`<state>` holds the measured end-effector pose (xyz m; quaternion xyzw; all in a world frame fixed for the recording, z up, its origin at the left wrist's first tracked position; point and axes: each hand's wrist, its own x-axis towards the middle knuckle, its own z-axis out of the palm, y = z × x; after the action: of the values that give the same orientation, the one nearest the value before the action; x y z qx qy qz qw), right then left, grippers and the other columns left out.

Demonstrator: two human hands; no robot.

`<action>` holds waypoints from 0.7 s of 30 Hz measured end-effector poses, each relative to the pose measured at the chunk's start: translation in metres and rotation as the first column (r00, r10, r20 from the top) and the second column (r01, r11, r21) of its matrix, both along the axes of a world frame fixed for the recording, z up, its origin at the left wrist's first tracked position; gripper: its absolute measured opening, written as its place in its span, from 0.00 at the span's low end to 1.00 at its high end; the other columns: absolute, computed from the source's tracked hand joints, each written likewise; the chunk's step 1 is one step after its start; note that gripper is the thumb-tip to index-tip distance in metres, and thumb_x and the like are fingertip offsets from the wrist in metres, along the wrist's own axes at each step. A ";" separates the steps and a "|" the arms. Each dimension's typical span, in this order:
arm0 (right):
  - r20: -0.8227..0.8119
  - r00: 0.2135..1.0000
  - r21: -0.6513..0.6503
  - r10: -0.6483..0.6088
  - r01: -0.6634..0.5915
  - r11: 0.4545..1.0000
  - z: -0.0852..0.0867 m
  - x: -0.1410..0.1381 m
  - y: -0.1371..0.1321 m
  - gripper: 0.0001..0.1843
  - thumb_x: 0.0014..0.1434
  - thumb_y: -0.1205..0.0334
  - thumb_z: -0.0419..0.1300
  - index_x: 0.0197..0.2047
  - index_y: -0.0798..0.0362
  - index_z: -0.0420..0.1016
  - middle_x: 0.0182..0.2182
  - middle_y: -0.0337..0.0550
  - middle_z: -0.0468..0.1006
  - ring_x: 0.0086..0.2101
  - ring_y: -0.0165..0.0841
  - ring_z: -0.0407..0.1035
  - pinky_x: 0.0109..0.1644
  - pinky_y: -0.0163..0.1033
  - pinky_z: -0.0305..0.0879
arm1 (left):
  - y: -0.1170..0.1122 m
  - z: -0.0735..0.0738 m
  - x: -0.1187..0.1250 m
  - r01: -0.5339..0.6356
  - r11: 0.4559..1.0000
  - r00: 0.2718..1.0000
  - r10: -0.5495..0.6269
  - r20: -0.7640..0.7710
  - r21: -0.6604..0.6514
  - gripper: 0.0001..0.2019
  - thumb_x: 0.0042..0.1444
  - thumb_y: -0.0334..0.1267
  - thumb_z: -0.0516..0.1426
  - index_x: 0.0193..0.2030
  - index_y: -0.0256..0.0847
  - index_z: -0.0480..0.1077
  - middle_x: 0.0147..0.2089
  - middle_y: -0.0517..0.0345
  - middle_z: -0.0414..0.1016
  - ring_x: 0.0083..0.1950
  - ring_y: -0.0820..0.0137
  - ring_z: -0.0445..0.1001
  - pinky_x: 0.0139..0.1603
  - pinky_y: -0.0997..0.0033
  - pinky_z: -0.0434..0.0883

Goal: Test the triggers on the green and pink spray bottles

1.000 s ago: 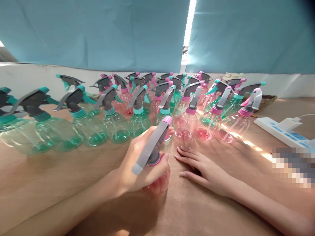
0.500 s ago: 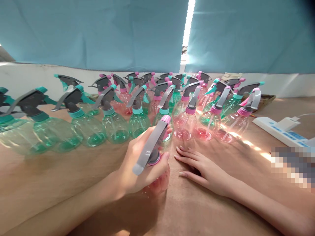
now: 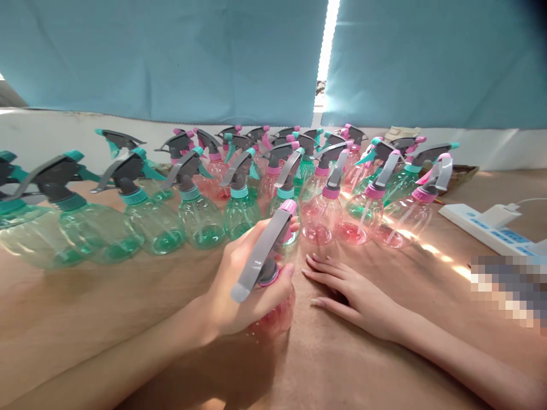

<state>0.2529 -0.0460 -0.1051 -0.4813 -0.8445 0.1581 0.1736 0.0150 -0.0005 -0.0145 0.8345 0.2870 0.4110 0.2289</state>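
Translucent green bottles across the left of the frame and pink bottles right of centre, thin tubes visible inside some. At lower centre, the left hand wraps around a pink spray bottle with grey lever and pink nozzle; the right hand lies spread on the table.

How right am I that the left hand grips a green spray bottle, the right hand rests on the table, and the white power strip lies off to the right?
Not quite: the spray bottle in the left hand is pink, as the head view shows. The right hand does rest on the table, and the white power strip lies off to the right.
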 end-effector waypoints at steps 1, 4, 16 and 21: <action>0.000 1.000 0.000 0.000 0.000 1.000 0.000 0.000 0.000 0.29 0.67 0.45 0.50 0.66 0.51 0.63 0.66 0.49 0.60 0.66 0.42 0.52 0.67 0.55 0.53 | 0.000 0.000 0.000 0.000 1.000 1.000 0.000 0.001 -0.007 0.19 0.54 0.32 0.54 0.53 0.43 0.64 0.38 0.57 0.73 0.32 0.68 0.72 0.34 0.66 0.73; 0.000 1.000 -0.001 -0.001 0.001 1.000 0.000 0.000 0.000 0.29 0.67 0.45 0.50 0.66 0.51 0.63 0.66 0.49 0.60 0.66 0.42 0.52 0.68 0.55 0.53 | -0.002 0.002 0.001 -0.009 0.999 1.000 0.009 -0.005 -0.053 0.18 0.54 0.32 0.54 0.53 0.43 0.64 0.37 0.57 0.73 0.33 0.67 0.74 0.35 0.65 0.73; -0.003 1.000 0.005 0.003 -0.003 1.000 -0.002 0.000 0.000 0.29 0.67 0.46 0.51 0.66 0.51 0.63 0.67 0.49 0.60 0.66 0.42 0.52 0.67 0.55 0.54 | 0.004 -0.009 -0.003 0.051 0.999 0.998 -0.051 0.034 0.021 0.21 0.55 0.34 0.56 0.57 0.46 0.64 0.41 0.56 0.73 0.32 0.69 0.72 0.34 0.67 0.74; -0.008 1.000 0.002 0.000 0.000 1.000 -0.002 0.001 0.000 0.29 0.67 0.46 0.51 0.66 0.50 0.63 0.67 0.49 0.59 0.66 0.42 0.52 0.67 0.54 0.53 | 0.005 -0.011 -0.003 0.043 0.999 0.999 -0.043 0.032 0.009 0.21 0.53 0.33 0.56 0.56 0.47 0.64 0.41 0.57 0.73 0.31 0.70 0.71 0.34 0.67 0.75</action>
<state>0.2535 -0.0459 -0.1073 -0.4806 -0.8439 0.1593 0.1776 0.0116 0.0043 -0.0251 0.8347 0.2635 0.4204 0.2390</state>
